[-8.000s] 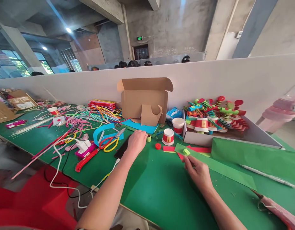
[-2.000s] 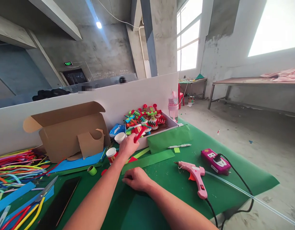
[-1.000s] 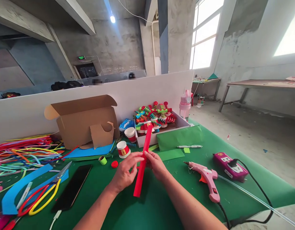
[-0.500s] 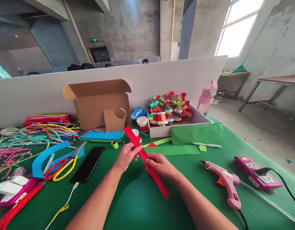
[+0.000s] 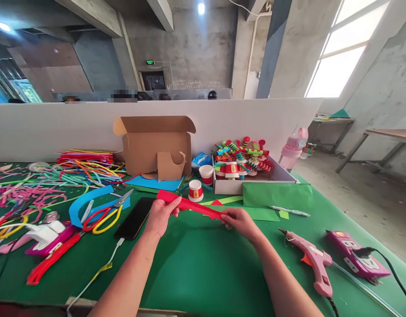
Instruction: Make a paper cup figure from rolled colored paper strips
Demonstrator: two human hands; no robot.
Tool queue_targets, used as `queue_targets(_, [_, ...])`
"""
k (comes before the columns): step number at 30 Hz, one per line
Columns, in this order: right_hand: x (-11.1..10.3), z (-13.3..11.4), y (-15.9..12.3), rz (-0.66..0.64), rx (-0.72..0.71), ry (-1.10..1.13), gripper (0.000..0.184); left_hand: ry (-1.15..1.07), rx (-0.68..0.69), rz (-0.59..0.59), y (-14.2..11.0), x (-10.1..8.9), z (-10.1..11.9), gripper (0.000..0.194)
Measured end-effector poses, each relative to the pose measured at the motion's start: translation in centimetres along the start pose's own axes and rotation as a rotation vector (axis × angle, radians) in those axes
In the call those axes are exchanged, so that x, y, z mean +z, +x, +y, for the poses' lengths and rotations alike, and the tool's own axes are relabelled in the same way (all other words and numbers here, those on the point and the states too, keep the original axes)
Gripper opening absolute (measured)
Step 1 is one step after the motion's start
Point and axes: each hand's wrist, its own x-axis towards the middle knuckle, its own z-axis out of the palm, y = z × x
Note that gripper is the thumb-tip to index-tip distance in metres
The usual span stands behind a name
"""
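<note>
A red paper strip is stretched between my two hands above the green table. My left hand pinches it near its left end, thumb on top. At the other end, my right hand has its fingers closed on the strip. Just behind the strip stands a small red-and-white paper cup, upside down. Another paper cup sits farther back. Green paper strips and a bit of red paper lie beyond my right hand.
Scissors and a phone lie on the left, near pipe cleaners. A pink glue gun and power strip are on the right. Behind stand a cardboard box and a tray of colourful paper figures.
The red strip has swung from a steep diagonal to nearly level. My hands have moved apart, the right one to the strip's right end. The camera view has shifted.
</note>
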Motion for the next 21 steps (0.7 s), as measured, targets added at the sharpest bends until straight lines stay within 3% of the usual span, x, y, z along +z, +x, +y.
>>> queue_targets(4, [-0.7, -1.0, -3.4, 0.007, -0.041, -0.154, 0.037, 0.129, -0.078, -0.011, -4.3, -3.9, 0.4, 0.036])
queue_targets(7, [-0.7, -1.3, -7.1, 0.046, -0.064, -0.278, 0.031, 0.350, -0.159, -0.089, -7.6, -6.6, -0.8, 0.038])
queue_targets(9, [-0.6, -1.2, -9.2, 0.056, -0.042, -0.343, 0.029, 0.571, -0.110, -0.102, -9.1, -7.9, -2.1, 0.042])
queue_targets(12, [-0.9, -0.7, -11.5, 0.035, 0.036, -0.496, 0.027, 0.911, 0.129, -0.091, -10.3, -9.1, -3.5, 0.040])
queue_targets(14, [-1.1, -0.2, -12.4, 0.087, 0.045, -0.654, 0.022, 1.052, 0.333, -0.013, -10.8, -9.1, -3.6, 0.029])
queue_targets(17, [-0.9, -0.1, -13.4, 0.316, -0.049, -0.874, 0.030, 1.122, 0.612, 0.101, -11.8, -8.0, -2.8, 0.020])
queue_targets(19, [0.1, -0.5, -13.8, 0.441, -0.170, -0.928, 0.033, 1.068, 0.755, 0.019, -12.8, -6.5, -2.2, 0.022])
queue_targets(21, [1.8, -1.2, -13.9, 0.426, -0.294, -0.888, 0.026, 0.994, 0.829, -0.150, -13.9, -4.6, -2.1, 0.029])
